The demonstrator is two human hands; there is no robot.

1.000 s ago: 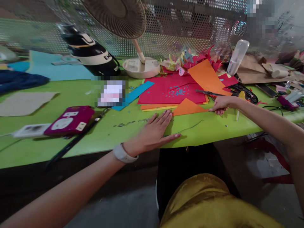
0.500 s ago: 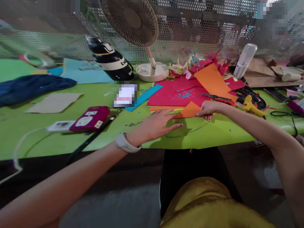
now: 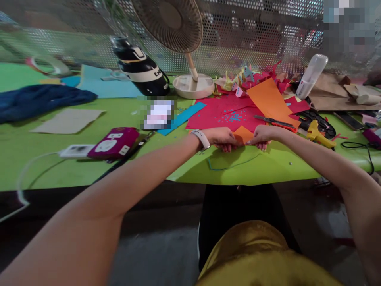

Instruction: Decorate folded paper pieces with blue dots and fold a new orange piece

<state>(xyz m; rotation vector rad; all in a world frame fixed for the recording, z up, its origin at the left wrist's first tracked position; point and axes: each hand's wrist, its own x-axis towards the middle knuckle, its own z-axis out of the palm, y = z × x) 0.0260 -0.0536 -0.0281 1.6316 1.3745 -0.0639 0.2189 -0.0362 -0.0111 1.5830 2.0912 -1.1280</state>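
Observation:
A small orange paper triangle [image 3: 244,134] lies at the near edge of a stack of red paper sheets [image 3: 223,115] on the green table [image 3: 89,174]. My left hand [image 3: 222,139], with a white watch on the wrist, pinches the triangle's left side with curled fingers. My right hand [image 3: 262,137] pinches its right side the same way. Both hands meet over the paper, knuckles up. A larger orange sheet [image 3: 268,101] leans on the pile behind, with scissors [image 3: 272,121] lying across it.
A desk fan [image 3: 178,39] and a black bottle [image 3: 139,67] stand at the back. A purple power strip [image 3: 114,143] with cables lies left. A yellow glue gun [image 3: 318,133], a white bottle [image 3: 311,75], paper scraps and brown paper crowd the right. Blue cloth [image 3: 41,101] lies far left.
My left hand lifted from lying flat on the table and moved right to take the orange triangle. My right hand drew the triangle slightly left and kept its hold.

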